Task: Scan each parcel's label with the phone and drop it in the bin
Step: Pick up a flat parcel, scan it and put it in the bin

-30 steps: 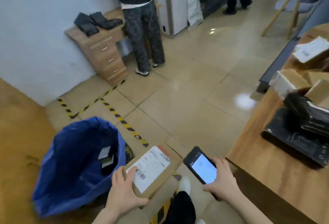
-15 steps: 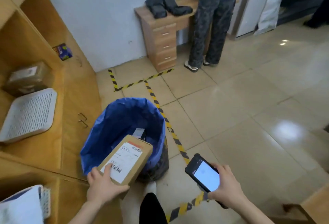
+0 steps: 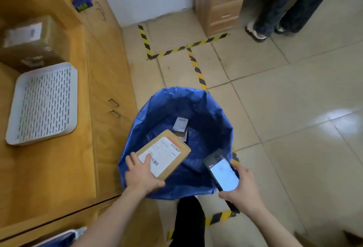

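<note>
Over the bin's point(image 3: 220, 113) near-left rim, at about 8 o'clock of its mouth: a brown box point(image 3: 179, 157), tilted, label point(image 3: 161, 152) up, far corner out over the blue bag. Not yet down inside. Held at its near end by the left hand point(image 3: 141, 176), fingers on top, one of them right on the label, thumb along the near edge.

At 5 o'clock of the bin, over the rim: the phone point(image 3: 224, 174), screen lit and facing up. Gripped from the near side by the right hand point(image 3: 242, 193), fingers curled round its edges. Phone and box apart, with blue bag between them.

Deep in the bin, at 12 o'clock from the box: a small pack point(image 3: 180, 124) with a pale label.

At 9 o'clock of the view: a white tray point(image 3: 43, 103) with slots, flat on a wooden shelf point(image 3: 59, 168). Behind it, at 10 o'clock: a brown pack point(image 3: 31, 42), blurry.

On the floor at 12 o'clock from the bin: yellow and black tape point(image 3: 196, 68). At 1 o'clock: wooden drawers point(image 3: 220, 5), and just beside them a person's legs point(image 3: 284, 3) in dark trousers.
</note>
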